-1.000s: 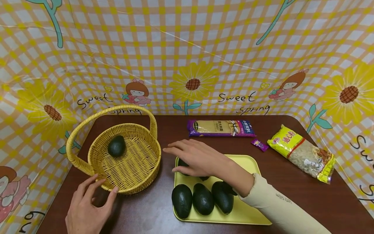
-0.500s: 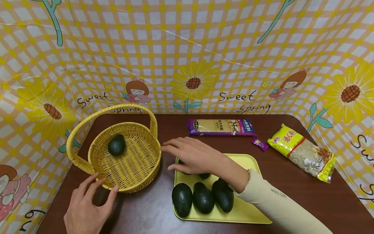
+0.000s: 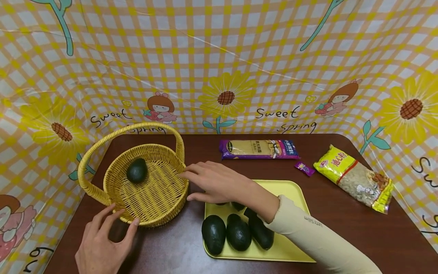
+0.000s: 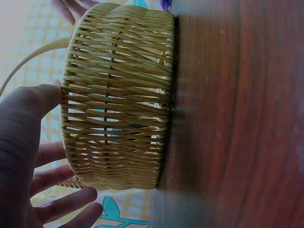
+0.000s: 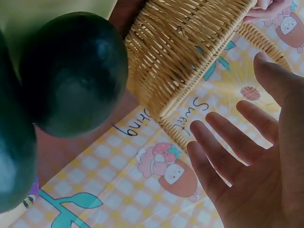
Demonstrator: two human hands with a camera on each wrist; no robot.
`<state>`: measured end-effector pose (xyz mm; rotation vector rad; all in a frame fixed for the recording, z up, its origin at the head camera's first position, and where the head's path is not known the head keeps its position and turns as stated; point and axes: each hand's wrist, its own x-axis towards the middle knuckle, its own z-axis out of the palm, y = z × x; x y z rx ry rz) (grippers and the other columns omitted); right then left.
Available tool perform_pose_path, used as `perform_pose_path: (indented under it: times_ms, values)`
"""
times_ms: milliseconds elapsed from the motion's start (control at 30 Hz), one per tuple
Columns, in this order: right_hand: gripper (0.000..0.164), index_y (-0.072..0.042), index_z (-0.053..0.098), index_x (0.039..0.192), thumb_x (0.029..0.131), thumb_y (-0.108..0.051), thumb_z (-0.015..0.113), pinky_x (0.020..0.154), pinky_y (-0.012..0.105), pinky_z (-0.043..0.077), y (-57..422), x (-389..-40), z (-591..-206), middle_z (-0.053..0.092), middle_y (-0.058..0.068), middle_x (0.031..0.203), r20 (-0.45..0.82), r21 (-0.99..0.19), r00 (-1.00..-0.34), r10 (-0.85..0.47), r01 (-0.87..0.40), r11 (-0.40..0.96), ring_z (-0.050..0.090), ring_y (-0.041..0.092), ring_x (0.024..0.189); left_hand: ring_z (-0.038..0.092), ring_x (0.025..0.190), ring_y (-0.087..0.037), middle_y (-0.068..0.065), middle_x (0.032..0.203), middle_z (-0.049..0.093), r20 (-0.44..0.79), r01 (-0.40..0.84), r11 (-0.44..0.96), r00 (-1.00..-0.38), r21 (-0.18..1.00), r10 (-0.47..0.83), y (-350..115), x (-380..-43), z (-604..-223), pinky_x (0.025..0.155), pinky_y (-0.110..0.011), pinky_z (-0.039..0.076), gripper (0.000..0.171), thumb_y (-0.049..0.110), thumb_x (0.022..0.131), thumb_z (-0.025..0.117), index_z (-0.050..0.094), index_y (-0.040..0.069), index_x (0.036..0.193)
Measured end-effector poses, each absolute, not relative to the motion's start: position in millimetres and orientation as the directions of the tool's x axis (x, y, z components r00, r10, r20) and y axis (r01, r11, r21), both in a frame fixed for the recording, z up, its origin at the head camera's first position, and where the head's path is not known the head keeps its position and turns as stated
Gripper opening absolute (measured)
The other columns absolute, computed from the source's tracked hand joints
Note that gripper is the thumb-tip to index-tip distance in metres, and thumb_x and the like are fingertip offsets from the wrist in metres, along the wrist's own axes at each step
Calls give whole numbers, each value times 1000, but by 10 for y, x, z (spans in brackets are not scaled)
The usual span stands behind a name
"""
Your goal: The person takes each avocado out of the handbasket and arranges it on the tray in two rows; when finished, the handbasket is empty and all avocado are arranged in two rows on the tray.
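A yellow wicker basket (image 3: 147, 220) stands at the left of the table with one dark green avocado (image 3: 137, 171) inside. At its near-left rim, my left hand (image 3: 104, 241) rests its thumb and fingertips, spread rather than curled round. My right hand (image 3: 217, 182), palm down with loosely extended fingers and nothing held, hovers between basket and tray; its fingertips overlap the basket's right rim in the head view. Three avocados (image 3: 238, 232) lie in a row on the yellow tray (image 3: 287, 190). Others behind them are partly hidden by my right hand and forearm.
At the back lies a purple spaghetti packet (image 3: 258, 149), with a small purple wrapped sweet (image 3: 304, 169) near it. A yellow pasta bag (image 3: 354, 179) lies at the right. The basket handle (image 3: 130, 127) arches above its rim. A patterned cloth (image 3: 226, 45) hangs behind the table.
My right hand has moved left, from over the tray's back-left corner to the basket's right rim. The left hand and the avocado in the basket have stayed in place.
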<state>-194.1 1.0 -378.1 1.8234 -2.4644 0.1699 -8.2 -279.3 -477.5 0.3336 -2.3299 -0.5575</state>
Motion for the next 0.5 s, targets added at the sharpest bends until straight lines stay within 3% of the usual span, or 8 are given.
perform_pose_path:
  times_ms: [233, 500]
  values:
    - [62, -13, 53, 158, 109, -50, 63, 103, 41, 56, -125, -1979, -3828, 63, 7, 144, 113, -66, -273, -955, -961, 267, 67, 24, 122, 68, 105, -39, -11, 131, 73, 573, -87, 868, -719, 488, -394, -2790, -76, -4773, 64, -68, 56, 44, 35, 79, 96, 83, 8, 111]
    - [63, -15, 52, 159, 109, -51, 62, 106, 41, 55, -253, -2027, -3853, 61, 7, 149, 75, -85, -291, -954, -955, 284, 65, 25, 129, 68, 105, -38, -9, 133, 73, 561, -97, 864, -724, 494, -402, -2798, -82, -4774, 63, -66, 56, 45, 34, 78, 97, 83, 9, 112]
